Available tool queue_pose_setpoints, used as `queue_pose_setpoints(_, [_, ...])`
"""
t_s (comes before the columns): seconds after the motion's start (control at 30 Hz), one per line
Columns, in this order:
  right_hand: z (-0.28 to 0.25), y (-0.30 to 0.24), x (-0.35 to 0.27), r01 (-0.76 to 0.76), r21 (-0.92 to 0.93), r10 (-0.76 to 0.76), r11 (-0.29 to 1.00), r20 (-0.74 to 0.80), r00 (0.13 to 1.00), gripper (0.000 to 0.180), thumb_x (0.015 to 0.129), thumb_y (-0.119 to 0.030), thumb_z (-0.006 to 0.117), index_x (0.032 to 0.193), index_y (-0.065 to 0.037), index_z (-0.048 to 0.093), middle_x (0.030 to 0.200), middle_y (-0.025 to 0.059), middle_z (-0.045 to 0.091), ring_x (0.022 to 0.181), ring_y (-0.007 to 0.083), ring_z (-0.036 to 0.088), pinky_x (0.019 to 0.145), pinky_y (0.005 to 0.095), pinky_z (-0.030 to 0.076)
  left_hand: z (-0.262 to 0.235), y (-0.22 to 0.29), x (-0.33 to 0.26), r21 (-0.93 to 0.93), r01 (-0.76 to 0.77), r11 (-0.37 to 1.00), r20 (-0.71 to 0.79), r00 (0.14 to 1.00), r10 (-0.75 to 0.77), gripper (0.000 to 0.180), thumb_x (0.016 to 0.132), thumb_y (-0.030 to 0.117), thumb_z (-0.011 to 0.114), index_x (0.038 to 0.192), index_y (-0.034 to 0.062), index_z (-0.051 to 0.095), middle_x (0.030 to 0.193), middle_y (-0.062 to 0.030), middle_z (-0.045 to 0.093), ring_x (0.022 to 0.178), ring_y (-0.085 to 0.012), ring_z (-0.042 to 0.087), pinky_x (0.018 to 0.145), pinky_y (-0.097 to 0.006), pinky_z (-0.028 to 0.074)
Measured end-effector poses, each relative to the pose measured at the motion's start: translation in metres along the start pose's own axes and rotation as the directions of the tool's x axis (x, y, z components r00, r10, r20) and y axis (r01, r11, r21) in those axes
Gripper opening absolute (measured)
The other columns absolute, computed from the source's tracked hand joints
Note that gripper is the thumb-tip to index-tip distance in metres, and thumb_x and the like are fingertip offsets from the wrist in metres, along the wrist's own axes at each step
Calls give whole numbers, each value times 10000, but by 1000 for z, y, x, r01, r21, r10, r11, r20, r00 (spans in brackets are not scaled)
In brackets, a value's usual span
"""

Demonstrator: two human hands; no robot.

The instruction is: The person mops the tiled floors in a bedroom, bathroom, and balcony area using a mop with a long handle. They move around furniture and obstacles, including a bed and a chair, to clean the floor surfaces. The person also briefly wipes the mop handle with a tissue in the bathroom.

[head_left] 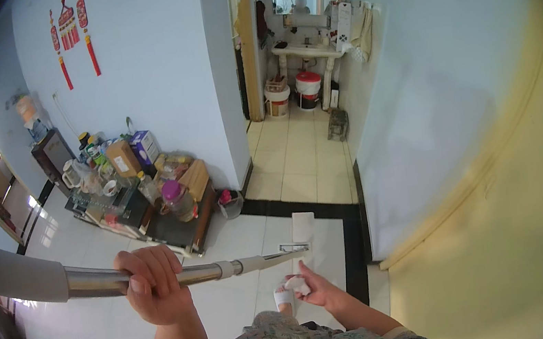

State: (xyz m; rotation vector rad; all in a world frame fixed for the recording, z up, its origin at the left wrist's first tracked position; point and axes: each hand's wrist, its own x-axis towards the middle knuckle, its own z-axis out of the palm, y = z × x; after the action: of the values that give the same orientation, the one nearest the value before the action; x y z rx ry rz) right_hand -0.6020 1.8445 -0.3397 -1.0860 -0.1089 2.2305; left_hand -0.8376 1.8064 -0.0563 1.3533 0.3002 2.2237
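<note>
My left hand (pixel 153 283) is closed around the metal pole of a flat mop (pixel 199 274). The pole's thick grey grip end reaches toward the left edge, and its thinner white part runs to the right. A pale rectangular mop head (pixel 304 226) lies on the floor tiles, near the black doorway strip. Below the mop head, my right hand (pixel 314 287) is closed on a small white crumpled piece (pixel 297 285), perhaps tissue or cloth. This hand appears apart from the pole. One foot in a white slipper (pixel 284 298) shows beneath it.
A low table (pixel 200 229) at left carries jars, boxes and a purple-lidded jar (pixel 178 200). Beside it stands a small bin (pixel 229 204). Through the doorway are a washbasin (pixel 307 48) and buckets (pixel 308 89). A yellow-and-white wall (pixel 479 265) bounds the right side.
</note>
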Motion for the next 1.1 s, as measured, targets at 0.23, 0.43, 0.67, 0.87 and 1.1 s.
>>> queue_pose_setpoints(0.23, [30,-151,102,-47,369,-52,928,255,965,404,796,-419,624,935,-51,529,728,97,533,526,165,456,452,213,326,10,-144,80,-148,124,981,-36,991,-130,384,777,324,649,613,113,374,412,35,356,353,-94,331,428,-257,354])
queue_pose_setpoints(0.43, [44,-267,164,128,508,-134,852,-25,991,146,808,-213,599,746,-100,530,588,52,475,456,172,419,396,250,310,39,-273,148,-348,305,887,345,921,-181,299,742,171,699,651,87,427,545,-23,489,491,-154,494,508,-278,431])
queue_pose_setpoints(0.67, [25,-430,230,196,557,-202,807,-51,978,144,851,-234,501,869,-95,532,673,66,527,477,155,435,384,226,319,90,-492,200,-27,710,703,716,504,-482,162,796,97,624,821,31,478,659,-29,535,626,-115,541,616,-261,445])
queue_pose_setpoints(0.87, [-22,-574,300,211,556,-243,804,-17,970,236,892,-223,393,1045,-58,462,859,164,550,499,138,418,368,204,314,143,-689,214,164,779,605,491,467,-735,179,825,147,620,796,40,480,665,-35,532,581,-105,526,613,-278,458])
queue_pose_setpoints(1.1, [2,-720,376,112,443,-182,890,119,976,213,893,-163,389,1070,-50,428,902,176,542,549,161,451,369,216,315,163,-802,290,185,738,649,186,622,-761,215,848,210,605,782,50,478,604,3,504,550,-72,495,506,-229,399])
